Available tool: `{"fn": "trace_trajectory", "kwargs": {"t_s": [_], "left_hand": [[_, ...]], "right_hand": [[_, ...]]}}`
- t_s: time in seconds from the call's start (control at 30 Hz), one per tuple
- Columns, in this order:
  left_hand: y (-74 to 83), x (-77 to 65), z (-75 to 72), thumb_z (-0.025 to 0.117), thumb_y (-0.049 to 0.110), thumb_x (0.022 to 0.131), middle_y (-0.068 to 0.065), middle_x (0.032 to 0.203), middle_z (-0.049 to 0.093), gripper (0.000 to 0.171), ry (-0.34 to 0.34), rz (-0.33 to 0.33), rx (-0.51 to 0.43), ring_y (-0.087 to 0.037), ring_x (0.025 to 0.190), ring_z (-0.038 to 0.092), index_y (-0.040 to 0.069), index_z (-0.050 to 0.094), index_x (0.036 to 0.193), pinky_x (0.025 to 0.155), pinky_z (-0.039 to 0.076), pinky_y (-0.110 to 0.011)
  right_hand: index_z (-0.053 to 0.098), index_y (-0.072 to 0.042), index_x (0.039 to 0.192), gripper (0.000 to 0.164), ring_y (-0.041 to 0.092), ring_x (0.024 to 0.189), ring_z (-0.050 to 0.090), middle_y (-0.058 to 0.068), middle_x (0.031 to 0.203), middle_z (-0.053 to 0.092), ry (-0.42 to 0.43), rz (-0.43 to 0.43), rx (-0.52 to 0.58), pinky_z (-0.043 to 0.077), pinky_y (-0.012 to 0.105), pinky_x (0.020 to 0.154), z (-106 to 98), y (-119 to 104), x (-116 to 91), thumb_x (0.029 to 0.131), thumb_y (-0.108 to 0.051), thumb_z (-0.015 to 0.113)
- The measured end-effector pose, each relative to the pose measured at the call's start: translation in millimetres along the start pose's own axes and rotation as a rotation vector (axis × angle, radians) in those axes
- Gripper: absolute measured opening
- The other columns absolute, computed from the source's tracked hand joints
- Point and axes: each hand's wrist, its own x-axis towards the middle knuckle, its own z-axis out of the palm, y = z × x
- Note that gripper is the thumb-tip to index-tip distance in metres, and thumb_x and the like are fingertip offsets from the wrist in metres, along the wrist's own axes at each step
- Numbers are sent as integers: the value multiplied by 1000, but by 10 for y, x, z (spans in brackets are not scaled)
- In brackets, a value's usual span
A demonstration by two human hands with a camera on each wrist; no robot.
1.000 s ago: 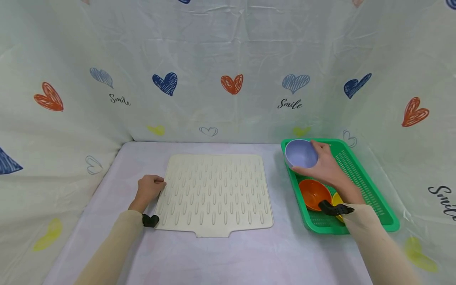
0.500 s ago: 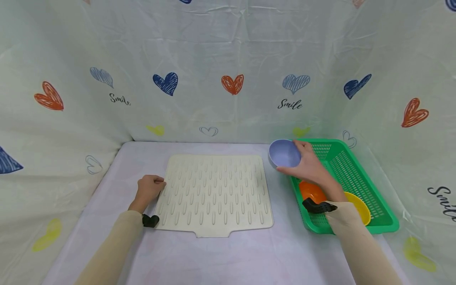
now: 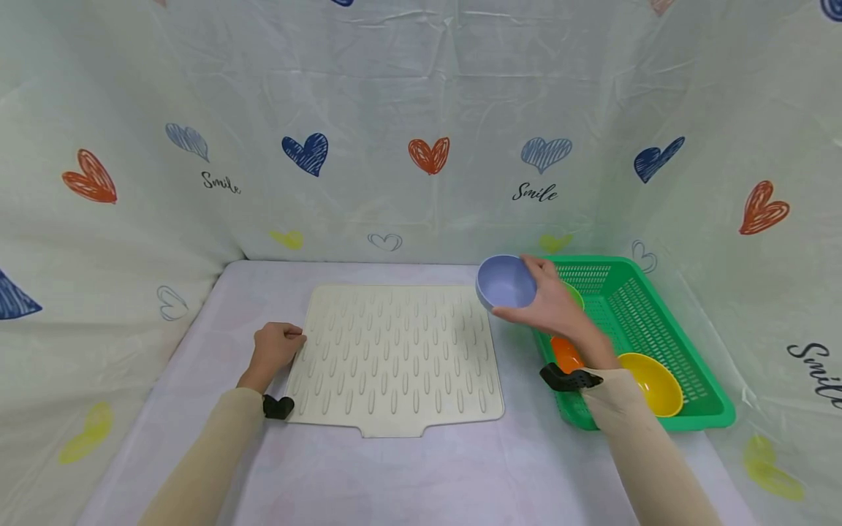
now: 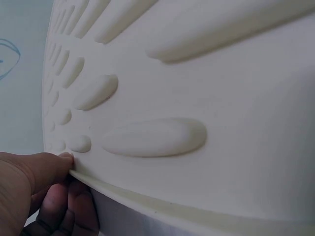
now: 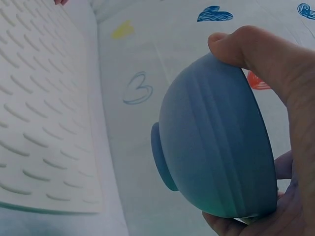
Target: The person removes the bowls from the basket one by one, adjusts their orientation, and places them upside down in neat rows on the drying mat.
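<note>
This is a small curtained booth round a table; whether it stands in a home, a lab or elsewhere cannot be told. A white plastic sheet (image 3: 368, 95), printed with hearts (image 3: 305, 155) and "Smile" lettering (image 3: 535, 192), hangs beyond both hands' fingers and down either side. Under them spreads a pale covered table (image 3: 408, 482). The wares are kitchen ones: a ridged draining mat (image 3: 395, 358) at the left hand's (image 3: 276, 345) fingertips, a lavender bowl (image 3: 506, 282) in the right hand's (image 3: 551, 303) fingers.
</note>
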Motion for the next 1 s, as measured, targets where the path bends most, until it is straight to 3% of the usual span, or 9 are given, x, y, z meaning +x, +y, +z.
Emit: {"fn": "trace_trajectory", "kwargs": {"t_s": [0.73, 1.0], "left_hand": [[65, 45, -69, 66, 10, 96, -24, 104, 74, 25, -38, -17, 46, -34, 91, 71, -10, 71, 111, 77, 61, -43], [140, 54, -77, 60, 18, 99, -32, 119, 67, 43, -119, -47, 103, -39, 100, 68, -15, 61, 126, 82, 60, -48]], "right_hand": [[24, -8, 164, 117, 47, 131, 47, 20, 164, 23, -17, -64, 77, 52, 64, 99, 245, -160, 107, 74, -48, 87], [24, -8, 164, 118, 48, 130, 48, 20, 164, 22, -26, -87, 96, 53, 64, 99, 308, -224, 117, 73, -47, 88]]}}
